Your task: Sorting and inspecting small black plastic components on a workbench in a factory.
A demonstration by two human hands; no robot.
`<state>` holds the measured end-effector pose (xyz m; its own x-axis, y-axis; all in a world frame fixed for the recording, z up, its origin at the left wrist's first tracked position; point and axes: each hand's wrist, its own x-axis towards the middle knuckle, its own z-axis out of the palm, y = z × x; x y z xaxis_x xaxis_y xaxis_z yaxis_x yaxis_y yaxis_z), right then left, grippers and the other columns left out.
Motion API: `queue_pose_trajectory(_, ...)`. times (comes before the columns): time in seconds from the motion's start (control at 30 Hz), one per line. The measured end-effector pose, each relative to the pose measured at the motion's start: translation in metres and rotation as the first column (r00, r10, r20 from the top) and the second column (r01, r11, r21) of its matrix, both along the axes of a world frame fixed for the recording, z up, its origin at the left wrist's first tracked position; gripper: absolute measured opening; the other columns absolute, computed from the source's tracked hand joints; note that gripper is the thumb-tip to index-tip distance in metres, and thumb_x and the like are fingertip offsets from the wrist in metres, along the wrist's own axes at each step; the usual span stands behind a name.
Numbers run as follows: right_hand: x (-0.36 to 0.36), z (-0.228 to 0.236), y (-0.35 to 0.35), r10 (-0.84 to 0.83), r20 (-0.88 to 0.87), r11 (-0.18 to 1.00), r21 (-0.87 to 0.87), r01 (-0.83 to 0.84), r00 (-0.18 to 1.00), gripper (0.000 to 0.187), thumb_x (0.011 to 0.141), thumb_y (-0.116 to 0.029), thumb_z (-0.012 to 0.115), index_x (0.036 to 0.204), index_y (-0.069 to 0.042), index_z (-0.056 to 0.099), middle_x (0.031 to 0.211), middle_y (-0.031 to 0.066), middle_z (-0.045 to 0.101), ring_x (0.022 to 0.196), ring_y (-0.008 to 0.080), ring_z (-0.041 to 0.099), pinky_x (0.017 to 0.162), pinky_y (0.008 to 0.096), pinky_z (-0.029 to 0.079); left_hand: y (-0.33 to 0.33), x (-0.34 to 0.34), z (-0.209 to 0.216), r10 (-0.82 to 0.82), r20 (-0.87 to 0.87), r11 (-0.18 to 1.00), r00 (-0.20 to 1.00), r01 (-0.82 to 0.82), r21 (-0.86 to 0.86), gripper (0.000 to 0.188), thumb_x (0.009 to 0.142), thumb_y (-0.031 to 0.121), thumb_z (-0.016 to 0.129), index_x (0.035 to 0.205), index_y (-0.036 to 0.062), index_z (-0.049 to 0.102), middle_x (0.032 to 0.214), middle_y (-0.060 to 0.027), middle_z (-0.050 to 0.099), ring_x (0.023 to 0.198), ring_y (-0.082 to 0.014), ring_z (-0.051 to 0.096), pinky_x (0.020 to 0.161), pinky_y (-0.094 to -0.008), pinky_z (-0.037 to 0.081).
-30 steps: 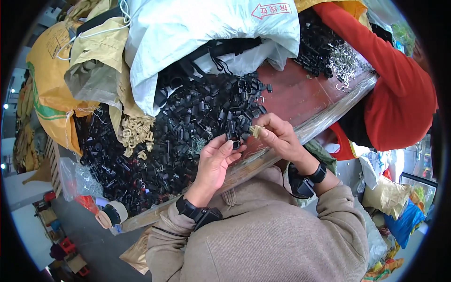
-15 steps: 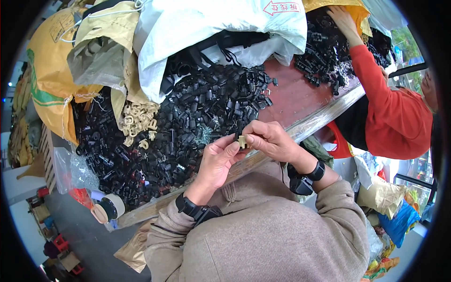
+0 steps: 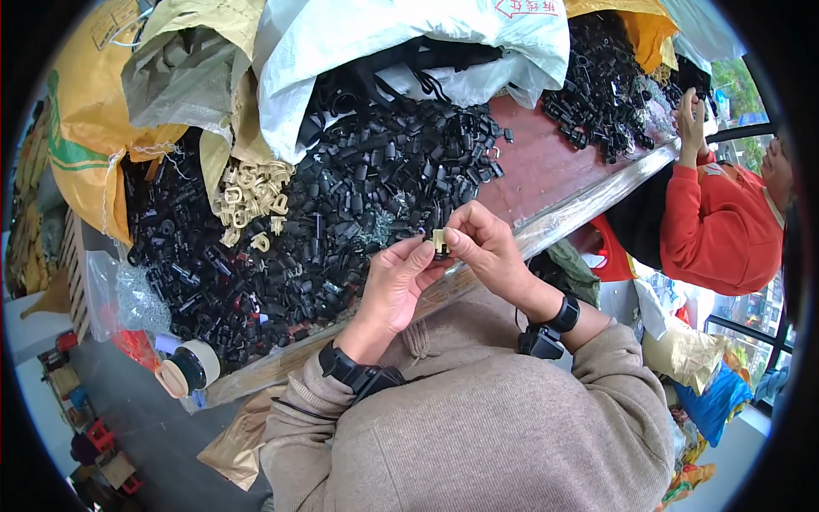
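My left hand (image 3: 395,286) and my right hand (image 3: 489,253) meet over the table's near edge. Between their fingertips is a small beige plastic piece (image 3: 438,239), with a dark part against it. The left thumb and index finger pinch it from one side, the right thumb and bent index finger from the other. Just beyond my hands spreads a heap of small black plastic parts (image 3: 341,230). A cluster of beige plastic pieces (image 3: 254,198) lies on that heap to the left, at a sack's mouth.
Behind the heap slump a white woven sack (image 3: 409,26) and a yellow sack (image 3: 94,162). A wooden rail (image 3: 554,222) edges the red tabletop (image 3: 533,158). A co-worker in red (image 3: 725,222) sits at the right beside another black heap (image 3: 589,94). A tape roll (image 3: 189,367) sits at the left corner.
The co-worker's arm has come back from the far sack, hands now raised close together. My fingers have shifted slightly around the beige piece, which stays pinched. The view has tilted a little.
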<state>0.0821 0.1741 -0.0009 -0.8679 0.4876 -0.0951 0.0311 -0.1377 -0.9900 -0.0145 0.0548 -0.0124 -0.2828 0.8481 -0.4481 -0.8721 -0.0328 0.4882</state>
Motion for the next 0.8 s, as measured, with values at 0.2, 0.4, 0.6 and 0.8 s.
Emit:
queue_pose_trajectory(0.2, 0.002, -0.003, 0.001, -0.024, 0.022, 0.99, -0.141, 0.027, 0.999, 0.015, 0.085, -0.016, 0.052, 0.081, -0.004, 0.045, 0.071, -0.0019, 0.048, 0.06, 0.0029, 0.047, 0.053, 0.0169, 0.042, 0.001, 0.002, -0.005, -0.012, 0.035, 0.999, 0.999, 0.013, -0.049, 0.026, 0.077, 0.019, 0.062, 0.094, 0.0005, 0.057, 0.087, -0.0062, 0.06, 0.077, -0.016, 0.06, 0.067, -0.0209, 0.049)
queue_pose_trajectory(0.4, 0.003, -0.005, 0.007, 0.024, 0.057, 0.962, -0.272, -0.007, 0.998, 0.016, 0.085, -0.021, 0.053, 0.083, -0.007, 0.046, 0.072, -0.0046, 0.046, 0.062, 0.0015, 0.041, 0.052, 0.0154, 0.034, 0.003, 0.002, -0.008, -0.031, 0.073, 0.995, 0.997, 0.037, -0.091, 0.025, 0.076, 0.019, 0.063, 0.093, 0.001, 0.057, 0.086, -0.0053, 0.06, 0.076, -0.0165, 0.06, 0.064, -0.0205, 0.049)
queue_pose_trajectory(0.6, 0.007, -0.005, 0.003, -0.006, 0.045, 0.972, -0.232, 0.017, 0.999, 0.015, 0.085, -0.021, 0.052, 0.083, -0.008, 0.046, 0.07, -0.0061, 0.044, 0.058, 0.0005, 0.037, 0.05, 0.0153, 0.029, 0.004, 0.005, -0.008, -0.028, 0.066, 0.993, 0.997, 0.036, -0.11, 0.024, 0.076, 0.019, 0.063, 0.092, 0.0017, 0.057, 0.085, -0.0042, 0.06, 0.075, -0.0166, 0.06, 0.064, -0.0207, 0.049)
queue_pose_trajectory(0.8, 0.01, -0.003, 0.005, 0.005, 0.02, 0.967, -0.253, 0.0, 1.0, 0.014, 0.084, -0.018, 0.054, 0.083, -0.006, 0.046, 0.07, -0.0056, 0.045, 0.06, 0.0004, 0.04, 0.052, 0.015, 0.032, 0.002, 0.006, -0.003, -0.061, 0.047, 0.994, 0.997, 0.064, -0.087, 0.025, 0.076, 0.021, 0.064, 0.091, 0.0023, 0.057, 0.084, -0.0038, 0.06, 0.074, -0.0159, 0.06, 0.065, -0.021, 0.048)
